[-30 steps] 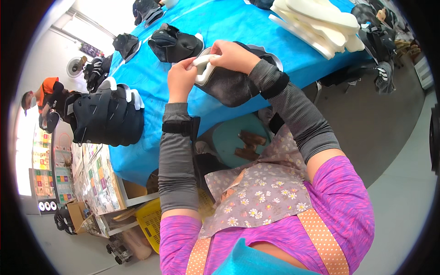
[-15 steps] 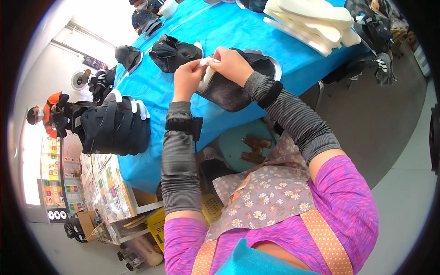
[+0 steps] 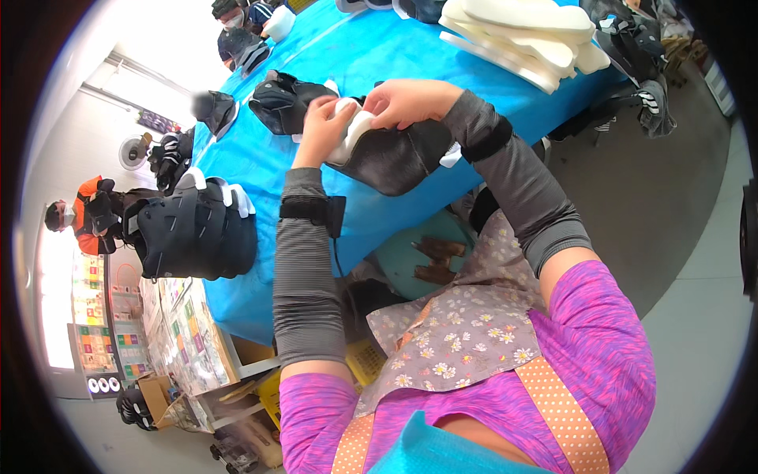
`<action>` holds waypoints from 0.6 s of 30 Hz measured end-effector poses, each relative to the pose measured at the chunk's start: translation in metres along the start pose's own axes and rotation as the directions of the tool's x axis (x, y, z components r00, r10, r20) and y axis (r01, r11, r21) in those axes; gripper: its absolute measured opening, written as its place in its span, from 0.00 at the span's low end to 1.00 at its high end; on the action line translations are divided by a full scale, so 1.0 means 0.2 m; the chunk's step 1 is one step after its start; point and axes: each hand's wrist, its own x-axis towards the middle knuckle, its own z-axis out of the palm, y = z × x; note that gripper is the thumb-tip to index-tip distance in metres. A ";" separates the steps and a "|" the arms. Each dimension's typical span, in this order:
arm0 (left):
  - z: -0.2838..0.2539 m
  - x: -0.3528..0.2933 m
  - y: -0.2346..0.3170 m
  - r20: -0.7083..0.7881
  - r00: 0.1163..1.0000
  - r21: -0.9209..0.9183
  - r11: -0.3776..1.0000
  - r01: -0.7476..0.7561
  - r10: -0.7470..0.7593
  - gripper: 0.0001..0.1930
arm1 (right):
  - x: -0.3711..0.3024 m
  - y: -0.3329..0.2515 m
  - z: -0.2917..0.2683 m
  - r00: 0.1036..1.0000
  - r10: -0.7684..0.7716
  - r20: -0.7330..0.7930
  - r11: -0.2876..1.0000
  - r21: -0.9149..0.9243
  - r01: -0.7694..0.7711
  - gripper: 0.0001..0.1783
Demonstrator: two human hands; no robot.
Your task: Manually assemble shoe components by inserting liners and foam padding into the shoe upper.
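Note:
A black shoe upper lies at the near edge of the blue-covered table, tilted on its side. Along its left end runs a soft white padded strip. My left hand pinches the strip's left side between thumb and fingers. From the right, my right hand reaches over the upper, its fingertips closed on the strip's other edge. The upper's opening is mostly hidden behind my hands. Just beyond my left hand sits another black upper.
Nested black uppers with white edges stand on the table's left side. A pile of cream foam shapes lies at the far right. Another dark upper rests at the far left edge. A teal stool is below the table; people work beyond.
The black upper has turned, and more of its white strip shows. My right hand has shifted slightly right and up, while my left hand has moved a little lower.

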 end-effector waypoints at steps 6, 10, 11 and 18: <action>-0.20 -0.13 0.15 -0.274 0.922 -0.038 0.955 -0.294 0.273 0.16 | 0.05 0.03 0.02 0.982 0.119 -0.146 0.988 -0.084 -0.132 0.18; -0.26 -0.34 0.24 0.220 0.968 0.085 0.986 -0.140 0.119 0.19 | 0.11 0.09 0.13 0.911 -0.216 -0.351 0.826 -0.563 -0.021 0.15; -0.27 -0.37 0.22 0.264 0.963 0.148 0.984 -0.094 0.053 0.25 | 0.13 0.09 0.16 0.895 -0.207 -0.395 0.849 -0.527 -0.036 0.14; -0.23 -0.41 0.16 0.261 0.963 -0.016 0.998 -0.058 0.060 0.23 | 0.12 0.07 0.17 0.920 -0.148 -0.363 0.834 -0.546 -0.081 0.15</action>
